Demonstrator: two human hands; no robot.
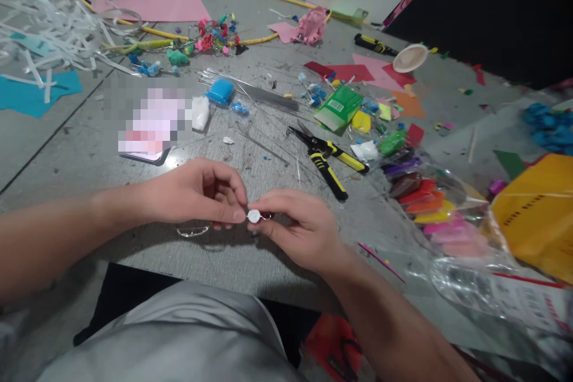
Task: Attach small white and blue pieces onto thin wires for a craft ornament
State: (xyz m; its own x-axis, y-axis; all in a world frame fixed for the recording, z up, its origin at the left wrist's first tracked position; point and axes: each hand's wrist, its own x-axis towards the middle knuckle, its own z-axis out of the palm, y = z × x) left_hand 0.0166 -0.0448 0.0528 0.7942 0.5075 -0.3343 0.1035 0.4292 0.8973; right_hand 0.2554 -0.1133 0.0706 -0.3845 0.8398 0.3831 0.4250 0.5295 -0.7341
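Observation:
A small round piece of white clay (pixel 253 216) sits on thin wire between my two hands. My right hand (pixel 301 222) pinches it between thumb and forefinger, and a small wire loop shows at its right side. Close against its left side, my left hand (pixel 192 194) is closed in a pinch on the thin wire, whose tip is hidden by the fingers. Below the left fingers a curved shiny wire piece (pixel 192 231) shows. Beyond my hands are a packet of white clay (pixel 200 113), a blue clay block (pixel 221 92) and black-and-yellow pliers (pixel 326 152).
A phone (pixel 152 125) with a blurred screen lies at the left. Straight wires (pixel 273 97) stretch behind. A green packet (pixel 339 107), colourful clay bags (pixel 430 197), a yellow pouch (pixel 537 215) and a pink stick (pixel 380 261) lie right. White paper strips (pixel 49 24) pile at far left.

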